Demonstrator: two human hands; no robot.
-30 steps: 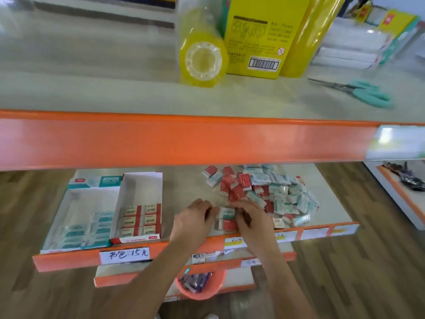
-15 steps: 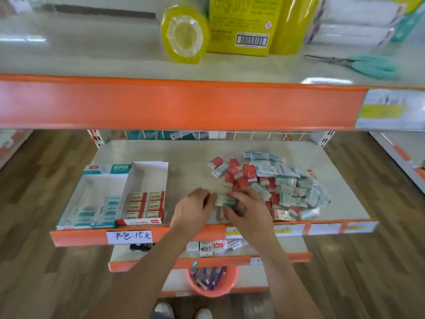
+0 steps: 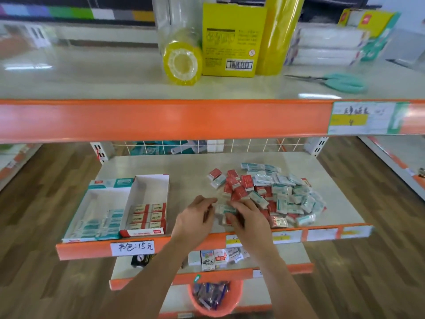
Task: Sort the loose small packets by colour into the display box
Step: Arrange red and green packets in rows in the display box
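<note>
On the far left of the middle shelf (image 3: pixel 161 164) sits the display box (image 3: pixel 150 180), two compartments side by side: the left one holds a few teal packets (image 3: pixel 103 223) at its near end, the right one holds rows of red packets (image 3: pixel 147 216) at its near end, and the far half of each compartment is bare. Neither stack looks any different from a second ago, so nothing has gone in lately. Just right of the box the left hand (image 3: pixel 195 218) rests on the shelf with fingers curled toward a small gathered bundle; I cannot tell whether it grips anything. It has hardly shifted over the last second. Touching that bundle, the right hand (image 3: pixel 249 221) pinches a teal packet (image 3: pixel 226 208) on top of one or two others, a red edge showing beneath; half a second ago it was fingering the same spot. So the change is slight: the hands have stayed put, squaring up a handful, and the view has lifted a little. Further right lies the loose pile (image 3: pixel 271 195), red packets mostly toward its left, teal toward its right and far side, seemingly as large as before. My guess is the sorting is at an early stage, with a handful nearly ready to carry left to the box.
</note>
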